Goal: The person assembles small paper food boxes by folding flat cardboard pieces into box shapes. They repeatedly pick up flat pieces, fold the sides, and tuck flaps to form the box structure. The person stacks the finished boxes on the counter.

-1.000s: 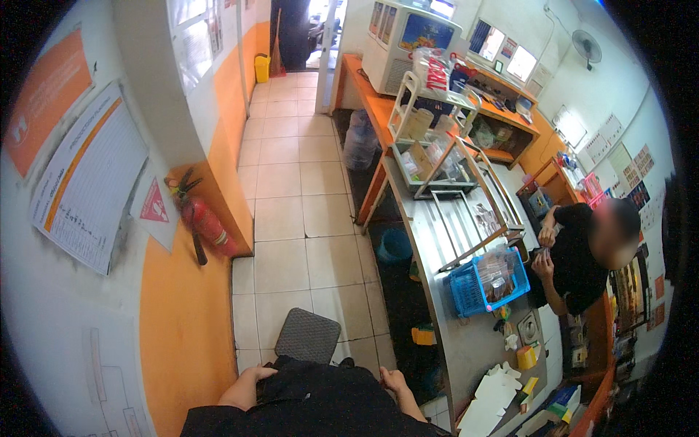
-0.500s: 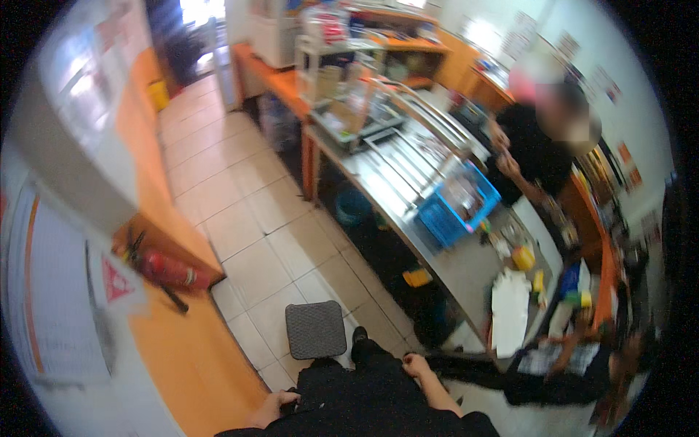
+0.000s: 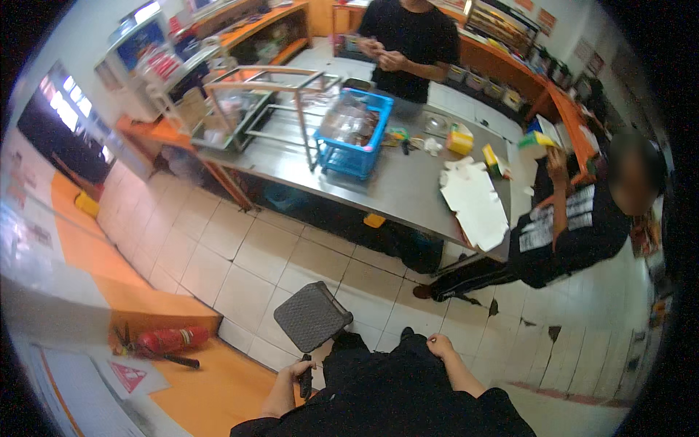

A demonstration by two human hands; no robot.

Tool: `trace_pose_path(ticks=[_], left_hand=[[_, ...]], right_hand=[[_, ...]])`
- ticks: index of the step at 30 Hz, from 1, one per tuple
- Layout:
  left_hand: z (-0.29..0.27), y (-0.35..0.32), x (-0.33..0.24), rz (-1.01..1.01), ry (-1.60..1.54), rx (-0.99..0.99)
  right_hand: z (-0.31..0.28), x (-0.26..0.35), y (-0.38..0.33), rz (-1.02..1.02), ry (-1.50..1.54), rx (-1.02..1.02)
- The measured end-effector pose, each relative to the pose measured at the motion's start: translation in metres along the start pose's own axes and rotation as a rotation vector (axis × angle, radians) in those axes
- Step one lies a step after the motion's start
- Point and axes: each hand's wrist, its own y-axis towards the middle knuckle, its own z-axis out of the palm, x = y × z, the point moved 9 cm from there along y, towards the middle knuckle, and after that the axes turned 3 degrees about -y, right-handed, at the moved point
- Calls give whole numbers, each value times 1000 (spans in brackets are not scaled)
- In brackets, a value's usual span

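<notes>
At my left side, my left hand [image 3: 297,370] is closed round a black elongated object [image 3: 306,376] whose kind I cannot make out. My right hand [image 3: 439,345] hangs beside my right thigh with its fingers curled; whatever may be inside them is hidden. Just ahead of my legs stands a grey stool [image 3: 313,316] with a textured square top, nearer to my left hand. Neither hand touches it.
A steel table [image 3: 408,191] carries a blue basket [image 3: 354,149], a rack frame [image 3: 298,116] and a torn white sheet [image 3: 475,204]. One person [image 3: 415,44] stands behind it, another [image 3: 561,233] at its right end, holding a yellow-green box. A fire extinguisher [image 3: 171,339] lies left.
My view has swung right, bringing the table and both people further left. The black object in my left hand shows more plainly. The person at the right now holds up a yellow-green box.
</notes>
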Motion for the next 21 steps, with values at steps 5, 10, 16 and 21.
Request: trace_pose_path(ticks=[5,10,16,21], left_hand=[[79,-31,-49,-51,-56,139],[226,-46,-120,132,52,342],[436,-75,-182,301,343,311],[576,-79,-180,273,350,366]], right_hand=[[7,-44,-24,-14,119,22],[31,-70,-45,0,407,436],[-27,-43,-105,-158,1016,479],[-94,-89,-148,2,1009,120]])
